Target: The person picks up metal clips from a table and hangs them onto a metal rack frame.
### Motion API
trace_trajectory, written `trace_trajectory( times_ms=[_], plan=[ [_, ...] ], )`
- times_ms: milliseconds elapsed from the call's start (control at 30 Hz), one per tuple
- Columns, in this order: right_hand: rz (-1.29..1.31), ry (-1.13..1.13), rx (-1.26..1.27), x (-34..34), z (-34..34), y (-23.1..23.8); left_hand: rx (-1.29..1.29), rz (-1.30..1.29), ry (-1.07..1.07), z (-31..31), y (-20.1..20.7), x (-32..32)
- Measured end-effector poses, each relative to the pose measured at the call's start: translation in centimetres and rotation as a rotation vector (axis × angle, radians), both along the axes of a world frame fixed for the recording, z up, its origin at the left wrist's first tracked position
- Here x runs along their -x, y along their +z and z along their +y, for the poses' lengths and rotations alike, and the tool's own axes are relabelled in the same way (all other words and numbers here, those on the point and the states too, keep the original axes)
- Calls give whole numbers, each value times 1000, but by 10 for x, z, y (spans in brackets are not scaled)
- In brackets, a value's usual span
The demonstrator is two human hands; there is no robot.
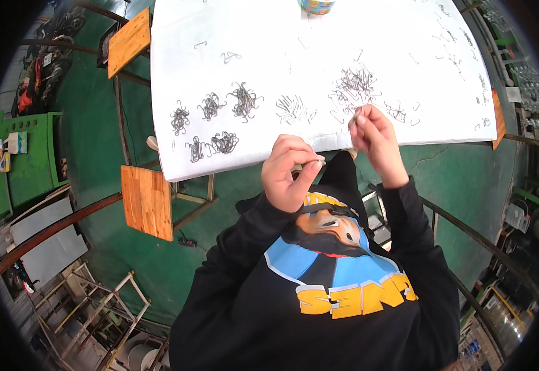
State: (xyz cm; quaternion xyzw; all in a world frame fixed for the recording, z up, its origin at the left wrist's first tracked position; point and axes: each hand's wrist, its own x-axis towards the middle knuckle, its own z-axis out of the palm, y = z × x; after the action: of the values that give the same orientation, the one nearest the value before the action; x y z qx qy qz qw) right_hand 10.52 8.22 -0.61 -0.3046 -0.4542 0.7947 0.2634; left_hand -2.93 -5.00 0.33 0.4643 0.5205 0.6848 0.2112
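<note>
My left hand is at the table's near edge, with thumb and fingers pinched on a small metal piece whose exact kind is too small to tell. To its right, my right hand is raised by the table edge, its fingertips pressed together; what they hold, if anything, I cannot make out. Just beyond the right hand lies a loose heap of thin wire hooks. A patch of short straight metal pieces lies between the hands on the white tabletop.
Several bunches of wire hooks are grouped at the table's left. More hooks are scattered at the right. A round colourful tub stands at the far edge. Wooden stools and a green cabinet are on the left.
</note>
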Motion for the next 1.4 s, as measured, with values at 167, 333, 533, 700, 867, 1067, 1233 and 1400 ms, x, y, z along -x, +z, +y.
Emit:
trace_trajectory(
  times_ms=[167, 333, 533, 700, 867, 1067, 1233, 1400],
  plan=[
    [101, 36, -76, 7, -51, 36, 43, -103, 35, 1, -2, -6],
    [47, 26, -115, 12, -59, 37, 37, -107, 36, 2, -4, -7],
    [-587, 84, -552, -17, 4, -39, 30, -130, 72, -1, -3, -6],
    [-1137, -219, -847, -104, 62, -93, -7, -57, 100, -5, -2, -2],
    [-1256, -371, -802, -106, 79, -68, 42, -87, 114, -5, -5, 0],
    [-1125, -122, -912, -48, 77, -72, 11, -56, 57, -1, -4, -1],
    [-1287, 56, -1055, -15, 87, -89, -28, 16, 4, -3, -5, 1],
    [-1237, 212, -1203, -10, 96, -97, -18, -35, -22, -7, -7, 3]
  ],
)
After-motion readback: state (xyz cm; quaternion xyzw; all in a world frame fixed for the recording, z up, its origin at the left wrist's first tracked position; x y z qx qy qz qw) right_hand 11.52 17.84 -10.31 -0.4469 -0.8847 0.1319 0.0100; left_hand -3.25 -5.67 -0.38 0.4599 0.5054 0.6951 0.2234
